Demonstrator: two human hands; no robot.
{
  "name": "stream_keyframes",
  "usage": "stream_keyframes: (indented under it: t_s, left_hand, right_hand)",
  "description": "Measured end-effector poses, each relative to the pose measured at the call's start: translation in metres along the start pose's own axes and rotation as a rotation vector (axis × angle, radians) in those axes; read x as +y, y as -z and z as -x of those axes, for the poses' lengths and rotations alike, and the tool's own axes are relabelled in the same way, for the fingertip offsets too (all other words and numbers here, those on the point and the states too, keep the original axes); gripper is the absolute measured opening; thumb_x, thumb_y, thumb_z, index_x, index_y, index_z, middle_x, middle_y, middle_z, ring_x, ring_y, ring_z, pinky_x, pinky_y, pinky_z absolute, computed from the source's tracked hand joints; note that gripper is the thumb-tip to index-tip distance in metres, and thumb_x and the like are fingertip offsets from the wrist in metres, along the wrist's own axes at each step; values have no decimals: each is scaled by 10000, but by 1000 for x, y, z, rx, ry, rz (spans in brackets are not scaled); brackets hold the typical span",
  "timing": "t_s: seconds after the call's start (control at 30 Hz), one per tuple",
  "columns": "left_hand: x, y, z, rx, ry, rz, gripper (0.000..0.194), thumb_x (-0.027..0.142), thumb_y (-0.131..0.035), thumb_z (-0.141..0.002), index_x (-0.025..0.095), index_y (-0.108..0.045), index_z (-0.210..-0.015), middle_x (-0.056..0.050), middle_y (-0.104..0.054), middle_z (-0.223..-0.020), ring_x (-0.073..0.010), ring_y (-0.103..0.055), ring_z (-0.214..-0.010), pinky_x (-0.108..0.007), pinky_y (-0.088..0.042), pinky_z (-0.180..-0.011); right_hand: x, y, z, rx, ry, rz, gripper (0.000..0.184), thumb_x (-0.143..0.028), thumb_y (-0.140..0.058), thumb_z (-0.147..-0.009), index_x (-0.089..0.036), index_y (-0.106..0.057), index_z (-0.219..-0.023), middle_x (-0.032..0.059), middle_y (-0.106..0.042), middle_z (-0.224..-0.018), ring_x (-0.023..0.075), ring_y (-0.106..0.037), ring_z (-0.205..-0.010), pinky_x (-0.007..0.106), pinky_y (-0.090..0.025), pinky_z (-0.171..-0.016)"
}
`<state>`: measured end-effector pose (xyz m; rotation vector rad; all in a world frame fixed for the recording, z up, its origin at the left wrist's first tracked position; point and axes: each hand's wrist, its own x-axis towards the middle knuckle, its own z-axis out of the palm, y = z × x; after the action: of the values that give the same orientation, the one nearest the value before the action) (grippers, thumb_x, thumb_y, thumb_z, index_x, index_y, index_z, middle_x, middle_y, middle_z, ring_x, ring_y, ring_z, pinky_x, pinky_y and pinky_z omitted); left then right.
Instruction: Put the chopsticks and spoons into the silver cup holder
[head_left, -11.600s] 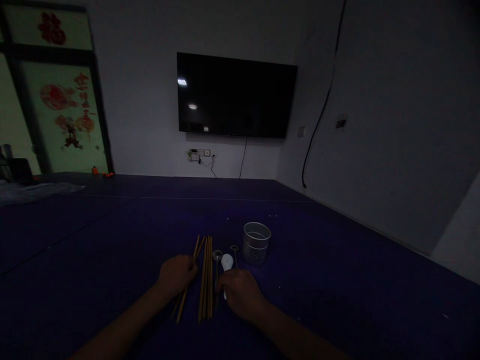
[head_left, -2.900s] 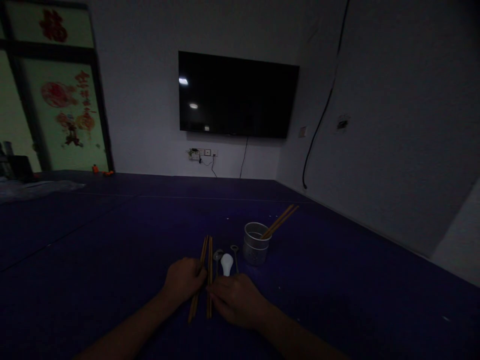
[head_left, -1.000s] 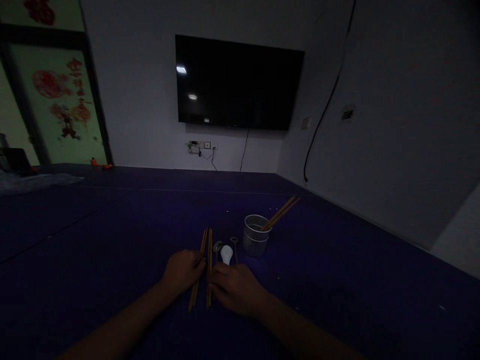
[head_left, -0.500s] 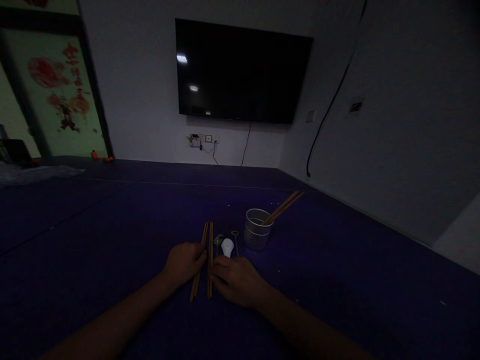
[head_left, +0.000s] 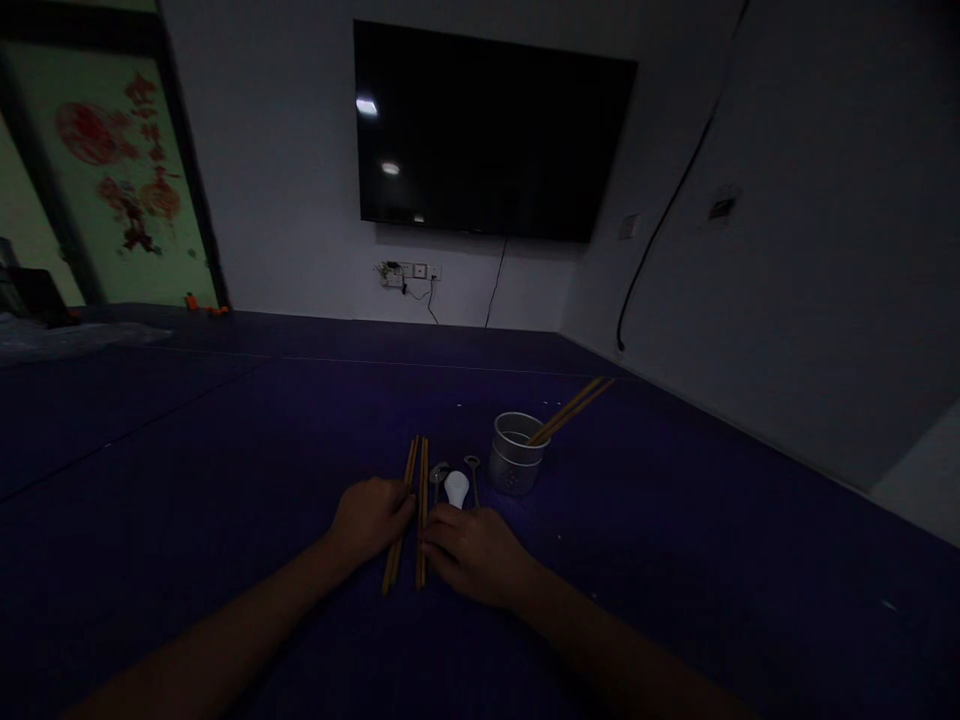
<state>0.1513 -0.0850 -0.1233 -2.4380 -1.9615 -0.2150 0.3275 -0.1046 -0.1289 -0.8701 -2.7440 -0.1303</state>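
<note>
My left hand (head_left: pixel 371 518) is closed on a pair of wooden chopsticks (head_left: pixel 394 565) that slant a little on the dark blue surface. Just right of them lies a second pair of chopsticks (head_left: pixel 421 570), with the fingertips of my right hand (head_left: pixel 474 552) pressed together at its edge. Beyond the right hand, a white spoon (head_left: pixel 456 487) lies between a metal spoon (head_left: pixel 438 472) and another slim metal utensil (head_left: pixel 472 463). My right hand covers their near ends. A round metal container (head_left: pixel 514 468) stands to the right, with more chopsticks (head_left: pixel 574 410) leaning out of it.
The dark blue surface (head_left: pixel 225 450) reaches to the wall, where a television (head_left: pixel 491 130) hangs above sockets (head_left: pixel 412 271). A black cable (head_left: pixel 667 215) runs down the right wall. Clear plastic sheeting (head_left: pixel 82 340) and small orange items (head_left: pixel 202 305) lie at the far left.
The view has tilted slightly, so the objects sit a little higher in the picture. Both hands stay at the same chopsticks, and nothing else has visibly moved.
</note>
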Motion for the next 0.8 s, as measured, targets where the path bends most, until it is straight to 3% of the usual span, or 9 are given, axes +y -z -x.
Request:
stream_keyframes:
  t_s: [0.8]
  left_hand:
    - [1,3,1,-3,-11,2,395,378,-309,-872,189,-641,-772,-63,-675,-752,-198,-632,-730,-265,-417,-635]
  right_hand:
    - [-1,0,0,-12,-24,-43,216,-254,-405,-902,-194,-573,-1024,30,-599,-978,134,-584,-812,224,-418,-611]
